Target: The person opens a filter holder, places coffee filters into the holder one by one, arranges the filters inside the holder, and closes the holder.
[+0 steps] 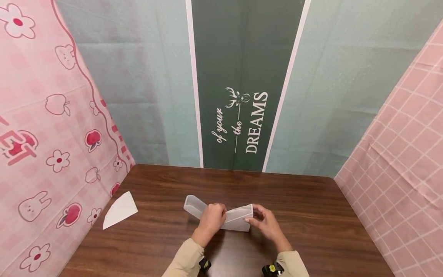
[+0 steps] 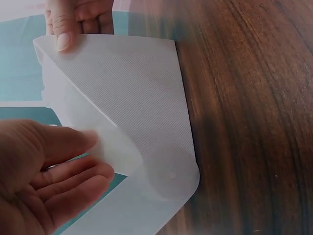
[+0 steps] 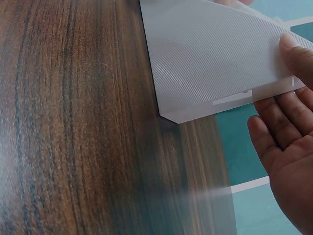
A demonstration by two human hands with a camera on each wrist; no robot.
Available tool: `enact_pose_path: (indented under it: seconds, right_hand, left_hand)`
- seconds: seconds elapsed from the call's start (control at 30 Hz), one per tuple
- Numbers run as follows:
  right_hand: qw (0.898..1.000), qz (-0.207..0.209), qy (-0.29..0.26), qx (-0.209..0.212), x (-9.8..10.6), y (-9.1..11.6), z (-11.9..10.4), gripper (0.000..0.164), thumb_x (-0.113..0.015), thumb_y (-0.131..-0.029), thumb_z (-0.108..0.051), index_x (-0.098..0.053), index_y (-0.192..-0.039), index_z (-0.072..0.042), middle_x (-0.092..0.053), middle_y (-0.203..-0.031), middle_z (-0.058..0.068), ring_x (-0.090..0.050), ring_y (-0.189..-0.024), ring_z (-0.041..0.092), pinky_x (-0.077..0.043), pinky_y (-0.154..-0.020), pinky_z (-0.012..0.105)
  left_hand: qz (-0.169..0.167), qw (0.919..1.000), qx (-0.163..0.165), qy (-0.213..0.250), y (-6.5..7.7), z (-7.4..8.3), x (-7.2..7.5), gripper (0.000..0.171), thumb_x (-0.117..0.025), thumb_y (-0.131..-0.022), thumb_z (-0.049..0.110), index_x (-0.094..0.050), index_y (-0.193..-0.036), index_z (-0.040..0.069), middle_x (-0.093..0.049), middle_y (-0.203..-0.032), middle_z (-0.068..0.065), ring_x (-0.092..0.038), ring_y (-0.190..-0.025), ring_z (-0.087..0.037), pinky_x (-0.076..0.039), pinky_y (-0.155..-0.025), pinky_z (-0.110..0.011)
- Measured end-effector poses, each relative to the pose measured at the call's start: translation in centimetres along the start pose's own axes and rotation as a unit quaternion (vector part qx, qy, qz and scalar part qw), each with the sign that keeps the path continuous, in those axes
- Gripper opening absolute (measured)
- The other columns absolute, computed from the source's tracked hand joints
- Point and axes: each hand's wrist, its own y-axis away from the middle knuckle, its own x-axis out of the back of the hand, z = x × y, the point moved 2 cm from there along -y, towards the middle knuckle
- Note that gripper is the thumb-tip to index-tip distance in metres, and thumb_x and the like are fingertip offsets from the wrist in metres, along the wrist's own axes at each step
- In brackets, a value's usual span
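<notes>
A translucent, ribbed coffee filter case [image 1: 237,225] stands on the table, its hinged lid [image 1: 195,205] swung out to the left from a round pivot [image 2: 172,171]. White paper [image 2: 80,107] shows inside the opening. My right hand [image 1: 265,223] grips the case's right end, thumb on the front wall and fingers behind. Over the middle of the opening is my left hand [image 1: 212,220]. In the left wrist view, its fingertips [image 2: 103,171] and thumb overlap the paper's edge, with a gap between them. A fan-shaped white coffee filter [image 1: 121,211] lies at the table's left.
The brown wooden table [image 1: 304,215] ends at a hanging cloth [image 1: 235,77] with lettering behind it. A pink patterned cloth [image 1: 45,134] borders the left side, and a pink checked one [image 1: 401,161] the right.
</notes>
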Motion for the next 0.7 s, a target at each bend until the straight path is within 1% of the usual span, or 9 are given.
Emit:
enact_pose_path:
  seconds: [0.03,0.07,0.13,0.23,0.27,0.33,0.47,0.57,0.7]
  right_hand:
    - [1.0,0.001,0.002,0.002,0.0,-0.1,0.6,0.038,-0.077,-0.075,-0.011,-0.061,-0.109,-0.001,-0.066,-0.098,0.009,-0.061,-0.092,0.024,-0.049,-0.077,0.028]
    - [1.0,0.001,0.002,0.002,0.0,-0.1,0.6,0.039,-0.077,-0.075,-0.011,-0.061,-0.109,-0.001,-0.066,-0.098,0.009,-0.061,-0.092,0.024,-0.049,-0.077,0.028]
    - [1.0,0.001,0.004,-0.005,0.0,-0.1,0.7,0.039,-0.077,-0.075,-0.011,-0.061,-0.109,-0.002,-0.066,-0.099,0.008,-0.061,-0.092,0.023,-0.048,-0.077,0.028]
    - [1.0,0.001,0.005,-0.017,0.0,-0.1,0.3,0.038,-0.077,-0.076,-0.008,-0.061,-0.11,-0.002,-0.066,-0.099,0.007,-0.061,-0.092,0.021,-0.048,-0.077,0.027]
    - [1.0,-0.001,0.004,-0.013,0.1,0.0,-0.1,0.037,-0.076,-0.076,-0.007,-0.061,-0.109,-0.001,-0.066,-0.098,0.008,-0.061,-0.091,0.021,-0.048,-0.077,0.028]
    - [1.0,-0.003,0.005,-0.011,0.2,0.2,-1.0,0.036,-0.076,-0.076,-0.005,-0.06,-0.108,0.001,-0.066,-0.097,0.01,-0.061,-0.09,0.023,-0.049,-0.076,0.028]
    - [1.0,-0.007,0.01,-0.007,0.2,0.5,-2.8,0.035,-0.074,-0.077,-0.002,-0.059,-0.108,0.005,-0.065,-0.096,0.012,-0.061,-0.087,0.025,-0.049,-0.073,0.028]
    - [1.0,-0.005,0.015,-0.021,0.2,0.5,-3.2,0.035,-0.073,-0.077,-0.001,-0.059,-0.109,0.004,-0.065,-0.096,0.012,-0.061,-0.088,0.024,-0.048,-0.075,0.028]
    - [1.0,-0.006,0.014,-0.024,0.2,0.6,-3.3,0.035,-0.073,-0.077,0.0,-0.06,-0.109,0.003,-0.065,-0.096,0.011,-0.061,-0.088,0.023,-0.048,-0.075,0.029]
  left_hand:
    - [-0.007,1.0,0.0,0.003,0.0,0.0,0.1,0.01,-0.073,-0.066,0.006,-0.065,-0.066,0.012,-0.057,-0.062,0.002,-0.058,-0.057,-0.016,-0.045,-0.051,-0.028]
    - [-0.017,0.9998,0.0,0.004,0.0,0.1,0.3,0.009,-0.073,-0.066,0.007,-0.065,-0.068,0.011,-0.057,-0.063,0.002,-0.058,-0.057,-0.016,-0.045,-0.051,-0.028]
    - [-0.046,0.9989,-0.01,-0.007,-0.1,0.4,0.7,0.011,-0.074,-0.065,0.01,-0.067,-0.074,0.011,-0.056,-0.067,0.0,-0.057,-0.06,-0.017,-0.045,-0.052,-0.028]
    - [-0.094,0.9939,-0.036,-0.046,-0.1,1.1,1.6,0.023,-0.078,-0.066,0.018,-0.067,-0.085,0.012,-0.053,-0.074,-0.002,-0.057,-0.066,-0.02,-0.046,-0.056,-0.03]
    - [-0.107,0.9913,-0.045,-0.062,0.0,1.4,1.9,0.028,-0.079,-0.066,0.022,-0.067,-0.089,0.012,-0.053,-0.076,-0.003,-0.056,-0.068,-0.02,-0.047,-0.057,-0.031]
    - [-0.123,0.9866,-0.061,-0.089,0.0,1.8,2.4,0.036,-0.081,-0.065,0.027,-0.066,-0.095,0.013,-0.051,-0.079,-0.004,-0.055,-0.072,-0.022,-0.046,-0.059,-0.032]
    - [-0.127,0.9823,-0.072,-0.117,0.0,2.4,3.0,0.045,-0.081,-0.065,0.036,-0.065,-0.102,0.015,-0.053,-0.083,-0.004,-0.055,-0.076,-0.022,-0.044,-0.063,-0.034]
    - [-0.123,0.981,-0.076,-0.129,-0.1,2.5,3.1,0.047,-0.08,-0.067,0.041,-0.065,-0.104,0.017,-0.054,-0.085,-0.003,-0.055,-0.077,-0.022,-0.043,-0.062,-0.034]
    - [-0.124,0.9799,-0.077,-0.136,0.0,2.4,3.0,0.047,-0.079,-0.067,0.044,-0.066,-0.104,0.018,-0.054,-0.084,-0.002,-0.055,-0.076,-0.021,-0.041,-0.06,-0.033]
